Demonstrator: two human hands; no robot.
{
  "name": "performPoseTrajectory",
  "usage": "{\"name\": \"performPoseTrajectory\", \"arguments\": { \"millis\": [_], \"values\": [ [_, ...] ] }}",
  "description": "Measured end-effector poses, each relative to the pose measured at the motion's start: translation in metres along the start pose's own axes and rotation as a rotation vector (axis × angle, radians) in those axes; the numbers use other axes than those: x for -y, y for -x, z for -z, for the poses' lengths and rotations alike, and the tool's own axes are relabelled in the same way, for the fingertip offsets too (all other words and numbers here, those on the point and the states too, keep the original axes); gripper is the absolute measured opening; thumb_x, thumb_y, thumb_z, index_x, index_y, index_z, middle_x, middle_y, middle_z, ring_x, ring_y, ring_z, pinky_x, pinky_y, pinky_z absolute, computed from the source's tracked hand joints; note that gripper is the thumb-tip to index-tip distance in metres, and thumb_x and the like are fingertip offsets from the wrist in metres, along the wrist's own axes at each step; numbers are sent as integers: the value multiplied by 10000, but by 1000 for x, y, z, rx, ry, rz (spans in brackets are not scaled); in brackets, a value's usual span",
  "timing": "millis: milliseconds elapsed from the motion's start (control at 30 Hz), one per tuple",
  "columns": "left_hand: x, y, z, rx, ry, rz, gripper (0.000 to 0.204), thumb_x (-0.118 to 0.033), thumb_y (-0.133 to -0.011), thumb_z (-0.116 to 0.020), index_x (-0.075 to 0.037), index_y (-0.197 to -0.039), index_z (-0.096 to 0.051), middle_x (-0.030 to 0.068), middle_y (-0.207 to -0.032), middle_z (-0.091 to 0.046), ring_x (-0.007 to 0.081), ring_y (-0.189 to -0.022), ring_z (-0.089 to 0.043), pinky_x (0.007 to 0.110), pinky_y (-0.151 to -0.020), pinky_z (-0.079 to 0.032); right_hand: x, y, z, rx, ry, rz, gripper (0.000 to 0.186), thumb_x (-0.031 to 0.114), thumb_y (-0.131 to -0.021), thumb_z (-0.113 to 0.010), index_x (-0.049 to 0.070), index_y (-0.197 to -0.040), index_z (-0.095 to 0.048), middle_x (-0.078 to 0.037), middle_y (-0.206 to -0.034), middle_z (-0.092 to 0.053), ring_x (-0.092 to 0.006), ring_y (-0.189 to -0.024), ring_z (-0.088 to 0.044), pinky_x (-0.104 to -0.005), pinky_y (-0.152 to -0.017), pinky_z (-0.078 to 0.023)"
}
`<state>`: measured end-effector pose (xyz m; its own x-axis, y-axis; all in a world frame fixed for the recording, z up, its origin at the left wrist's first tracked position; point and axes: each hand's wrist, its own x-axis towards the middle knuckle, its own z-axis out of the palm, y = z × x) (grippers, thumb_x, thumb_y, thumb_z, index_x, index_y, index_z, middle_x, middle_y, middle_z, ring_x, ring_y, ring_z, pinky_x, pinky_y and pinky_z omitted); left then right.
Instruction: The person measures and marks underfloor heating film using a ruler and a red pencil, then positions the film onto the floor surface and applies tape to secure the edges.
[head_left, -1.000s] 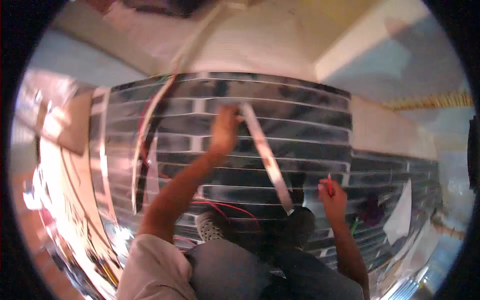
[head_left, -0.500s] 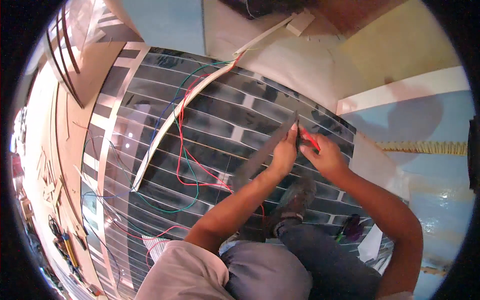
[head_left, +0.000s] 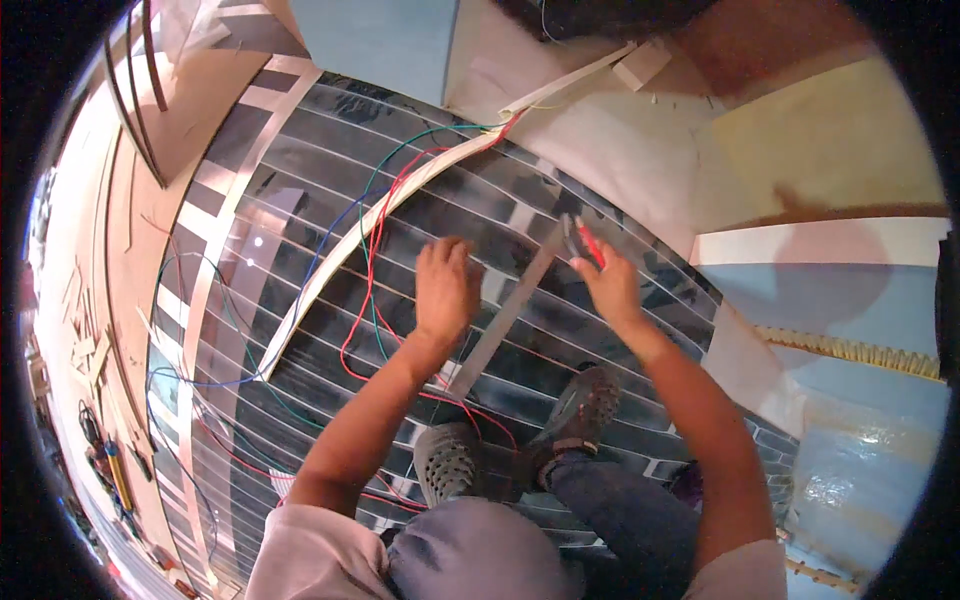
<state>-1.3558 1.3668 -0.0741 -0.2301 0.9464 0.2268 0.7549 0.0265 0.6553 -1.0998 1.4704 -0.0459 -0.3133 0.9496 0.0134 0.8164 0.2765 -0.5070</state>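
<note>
Left hand (head_left: pixel 447 292): frame centre, fingers curled, hold unclear
Right hand (head_left: pixel 612 284): centre-right, grasping red-handled metal pliers (head_left: pixel 592 245)
Long flat grey strip (head_left: pixel 509 319): centre, upper end beside pliers

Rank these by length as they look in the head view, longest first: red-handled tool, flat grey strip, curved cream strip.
1. Curved cream strip
2. Flat grey strip
3. Red-handled tool, held in the right hand

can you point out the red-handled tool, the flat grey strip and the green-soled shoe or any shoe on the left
red-handled tool (head_left: pixel 592 245): head view, on its red handle
flat grey strip (head_left: pixel 510 309): head view, near its middle
left shoe (head_left: pixel 447 462): head view, on its perforated upper
</note>
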Motion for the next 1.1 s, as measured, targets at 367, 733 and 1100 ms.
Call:
{"name": "performPoseTrajectory", "arguments": {
  "millis": [367, 733, 1100],
  "values": [
    [104, -148, 17, 298, -456, 315, 884, -348, -748, -814, -16, -1455, -398, 255, -1412, -478, 405, -1351, -431, 501, -1091, -396, -49, -102, -50, -118, 136, 87, 352, 254, -868, -724, 60, -1160, -694, -146, -1139, -699, -333, -1072, -640, -427, -906, -520],
    [29, -135, 52, 167, -99, 315, 204, -168, -820, -666, -31, -970, -648, 223, -925, -680, 434, -885, -661, 509, -788, -532, -21, -181, -104, -183, 227, 417, 349, 191, -836, -713, 127, -1174, -655, -54, -1155, -687, -292, -1088, -619, -403, -865, -542],
    [-13, -110, 39, 353, 82, 364, 420, -145, -766, -769, -3, -1133, -623, 240, -1044, -651, 434, -949, -653, 496, -814, -545, 47, -237, -158, -134, 174, 516, 423, 79, -835, -660, 64, -1256, -616, -113, -1214, -662, -325, -1108, -595, -430, -943, -506]
  ]
}}
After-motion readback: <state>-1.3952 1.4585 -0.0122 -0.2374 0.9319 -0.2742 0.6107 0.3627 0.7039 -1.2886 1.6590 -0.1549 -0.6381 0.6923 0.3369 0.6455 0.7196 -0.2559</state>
